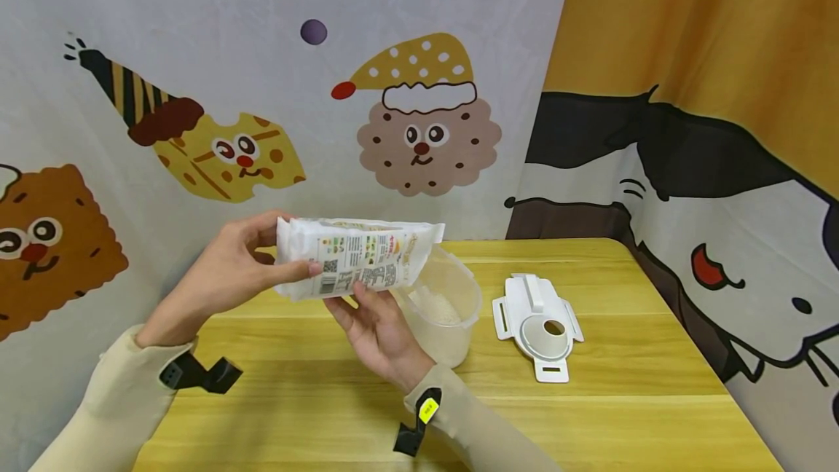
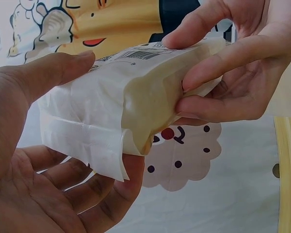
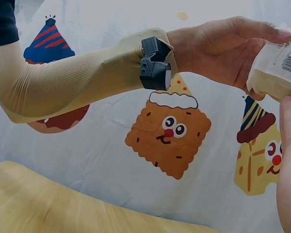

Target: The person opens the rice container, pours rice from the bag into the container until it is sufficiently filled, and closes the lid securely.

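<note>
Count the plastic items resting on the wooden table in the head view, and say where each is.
2. A clear tub stands partly behind the packet; a white piece with a hole lies to its right. The packet might hide more.

Two hands (image 1: 229,264) (image 1: 387,333), two wrist cameras (image 1: 221,376) (image 1: 410,439), one printed packet (image 1: 360,257), one translucent tub (image 1: 451,344), one white lid (image 1: 518,312) and one wooden table (image 1: 295,399).

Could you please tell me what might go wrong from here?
One end of the bag appears close to the rim of the container in the head view, so anything poured could miss and land on the table. The left hand and right hand both hold the bag and neither steadies the container, so a bump might shift it.
</note>
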`<action>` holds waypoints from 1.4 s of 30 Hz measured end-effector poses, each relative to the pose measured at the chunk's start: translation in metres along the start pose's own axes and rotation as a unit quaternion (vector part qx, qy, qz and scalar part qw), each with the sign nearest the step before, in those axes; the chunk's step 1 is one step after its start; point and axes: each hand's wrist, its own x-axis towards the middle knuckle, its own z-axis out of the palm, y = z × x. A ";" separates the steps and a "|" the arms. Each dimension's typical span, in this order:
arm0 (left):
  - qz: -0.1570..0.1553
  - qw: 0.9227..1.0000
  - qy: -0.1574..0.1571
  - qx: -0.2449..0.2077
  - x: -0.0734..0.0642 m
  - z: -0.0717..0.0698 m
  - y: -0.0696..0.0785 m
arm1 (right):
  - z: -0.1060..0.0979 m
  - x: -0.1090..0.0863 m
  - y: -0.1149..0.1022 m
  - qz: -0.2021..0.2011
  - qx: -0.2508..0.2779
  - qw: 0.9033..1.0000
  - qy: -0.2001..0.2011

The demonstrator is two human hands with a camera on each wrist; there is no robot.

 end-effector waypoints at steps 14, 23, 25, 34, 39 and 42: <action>0.000 1.000 -0.001 -0.004 0.001 0.000 0.001 | 0.001 -0.001 0.000 0.003 0.009 1.000 0.003; 0.000 1.000 -0.001 -0.002 0.003 0.000 0.001 | 0.001 0.000 0.000 -0.008 0.005 1.000 -0.002; 0.001 1.000 -0.001 -0.001 0.003 0.000 0.002 | 0.001 0.000 0.000 -0.010 0.004 1.000 -0.003; -0.003 1.000 -0.005 -0.016 0.004 0.000 0.004 | 0.002 0.001 0.000 -0.016 0.009 1.000 -0.005; -0.001 1.000 -0.008 -0.019 0.004 0.001 0.004 | 0.002 0.001 0.000 -0.015 0.010 1.000 -0.003; 0.001 1.000 -0.008 -0.019 0.004 0.001 0.004 | 0.003 0.001 0.000 -0.014 0.010 1.000 -0.001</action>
